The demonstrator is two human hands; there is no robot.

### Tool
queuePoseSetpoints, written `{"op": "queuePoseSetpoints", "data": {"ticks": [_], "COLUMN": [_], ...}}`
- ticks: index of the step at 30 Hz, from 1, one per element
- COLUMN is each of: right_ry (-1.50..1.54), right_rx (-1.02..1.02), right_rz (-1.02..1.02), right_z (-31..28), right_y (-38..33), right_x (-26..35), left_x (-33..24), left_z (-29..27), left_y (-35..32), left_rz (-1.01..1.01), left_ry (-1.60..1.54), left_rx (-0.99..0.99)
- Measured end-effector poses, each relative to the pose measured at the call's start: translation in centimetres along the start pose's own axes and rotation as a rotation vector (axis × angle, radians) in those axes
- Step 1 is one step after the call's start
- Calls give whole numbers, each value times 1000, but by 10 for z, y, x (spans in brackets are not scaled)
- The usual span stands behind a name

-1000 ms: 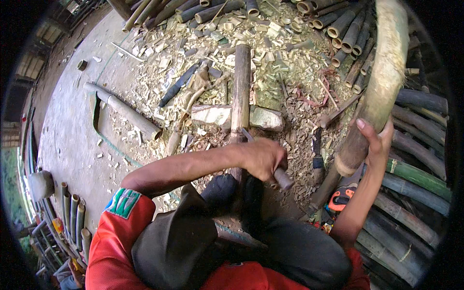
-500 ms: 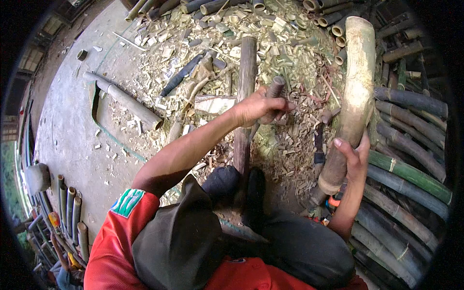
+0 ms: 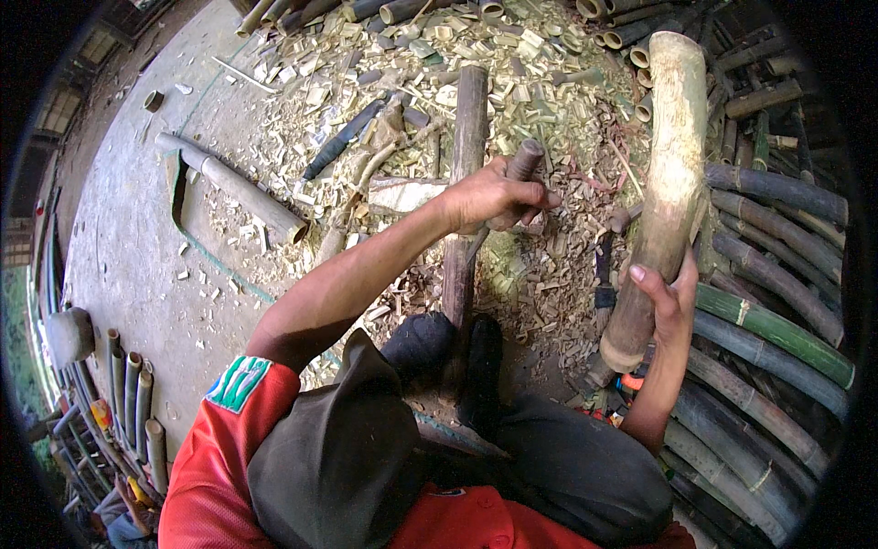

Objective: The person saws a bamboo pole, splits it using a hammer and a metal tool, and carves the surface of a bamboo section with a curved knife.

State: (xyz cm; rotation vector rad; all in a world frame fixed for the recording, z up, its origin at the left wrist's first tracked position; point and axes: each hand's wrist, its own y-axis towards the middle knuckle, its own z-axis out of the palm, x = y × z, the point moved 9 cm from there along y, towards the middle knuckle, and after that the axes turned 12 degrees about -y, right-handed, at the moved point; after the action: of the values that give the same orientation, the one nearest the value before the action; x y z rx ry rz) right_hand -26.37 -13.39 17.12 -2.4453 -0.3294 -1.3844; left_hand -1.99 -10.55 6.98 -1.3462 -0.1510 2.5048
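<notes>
My left hand (image 3: 489, 199) is closed round a thick, ribbed brownish handle (image 3: 527, 157). A thin dark metal part (image 3: 476, 245) shows below the fist, so it looks like a hand tool, but its working end cannot be made out. My right hand (image 3: 672, 297) grips the lower part of a thick bamboo piece (image 3: 672, 156), thumb on the near side and fingers mostly hidden behind. This piece slants away from me, with a pale, roughly shaved upper part and a browner lower part. Under my left hand a dark wooden post (image 3: 466, 119) runs away from between my feet.
Shavings (image 3: 540, 101) cover the floor ahead. A dark-wrapped tool handle (image 3: 343, 142) and a cut bamboo tube (image 3: 242, 194) lie to the left. Bamboo poles (image 3: 777, 329) are stacked along the right. More poles (image 3: 144, 403) and part of another person (image 3: 128, 526) are at lower left.
Both hands keep their grips almost in place. The bamboo piece has shifted very slightly to the left.
</notes>
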Motion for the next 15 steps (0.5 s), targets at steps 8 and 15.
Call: {"op": "queuePoseSetpoints", "data": {"ticks": [8, 15], "right_ry": [-258, -449], "right_rx": [-237, 225], "right_rz": [-196, -598], "right_z": [-76, -7], "right_y": [6, 23], "right_x": [67, 95], "left_x": [11, 4], "left_z": [23, 20], "left_y": [-5, -1], "left_rz": [74, 87], "left_ry": [194, 350], "left_rx": [155, 130]}}
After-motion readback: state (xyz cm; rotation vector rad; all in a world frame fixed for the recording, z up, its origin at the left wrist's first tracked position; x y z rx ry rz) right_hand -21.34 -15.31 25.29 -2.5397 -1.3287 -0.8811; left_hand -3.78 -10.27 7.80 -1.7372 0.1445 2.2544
